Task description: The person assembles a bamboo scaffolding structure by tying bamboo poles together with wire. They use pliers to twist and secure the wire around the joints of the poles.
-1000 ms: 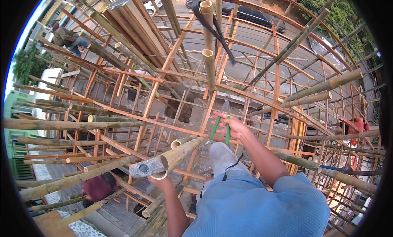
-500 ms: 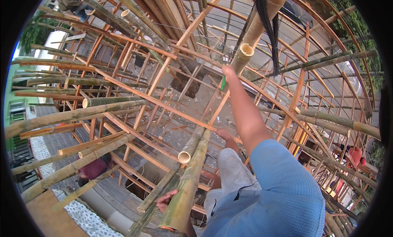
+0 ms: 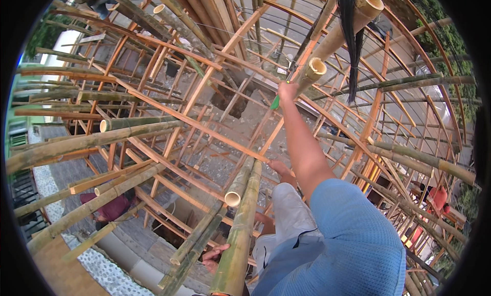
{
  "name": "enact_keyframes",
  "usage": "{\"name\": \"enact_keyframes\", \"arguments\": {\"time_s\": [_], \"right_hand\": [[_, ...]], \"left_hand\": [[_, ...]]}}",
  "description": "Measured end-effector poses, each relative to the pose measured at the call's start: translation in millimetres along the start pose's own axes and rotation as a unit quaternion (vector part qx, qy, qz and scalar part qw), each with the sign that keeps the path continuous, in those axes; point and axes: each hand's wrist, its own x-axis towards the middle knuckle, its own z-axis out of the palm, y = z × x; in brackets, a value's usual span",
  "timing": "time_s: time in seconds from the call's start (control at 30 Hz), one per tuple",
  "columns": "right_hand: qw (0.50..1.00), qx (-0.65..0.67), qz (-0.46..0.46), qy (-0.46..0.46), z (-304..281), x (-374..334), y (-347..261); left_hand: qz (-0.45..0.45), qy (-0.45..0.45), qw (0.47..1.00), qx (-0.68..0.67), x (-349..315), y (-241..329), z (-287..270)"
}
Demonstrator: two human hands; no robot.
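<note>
My right hand is stretched out ahead, closed on a tool with a green handle. The rest of the tool is hard to make out against the wood. Right beside that hand stands a bamboo post with a hollow cut top. Lower down, my left arm passes behind a thick greenish bamboo pole. The fingers of my left hand curl round its left side, the palm hidden. A shorter bamboo piece with an open end lies against this pole.
A lattice of wooden beams and bamboo surrounds me, high over rubble ground. My foot rests by a beam. Black strands hang from a taller bamboo post. People are below left and at right.
The view has shifted slightly. My right hand and the green handle have tilted a little beside the post. The left hand stays at the pole with its fingers slightly shifted.
</note>
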Motion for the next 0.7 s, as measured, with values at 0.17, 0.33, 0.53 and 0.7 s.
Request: {"name": "enact_keyframes", "arguments": {"time_s": [0.17,0.33,0.53,0.7], "right_hand": [[0.899,0.371,0.183,-0.14,-24.6,-43.0,-34.7],[0.904,0.29,0.231,-0.212,-55.4,-40.0,-51.1],[0.972,0.131,0.14,-0.14,0.0,2.0,-90.5],[0.751,0.539,0.221,-0.312,-4.3,15.6,-106.0]], "left_hand": [[-0.007,-0.03,0.999,-0.014,2.6,-1.3,-1.0],[0.004,-0.028,0.999,-0.038,0.6,-13.5,-13.9],[-0.002,-0.04,0.999,0.015,2.8,-2.1,-14.7],[-0.009,-0.001,1.0,0.027,-4.8,4.3,1.4]]}}
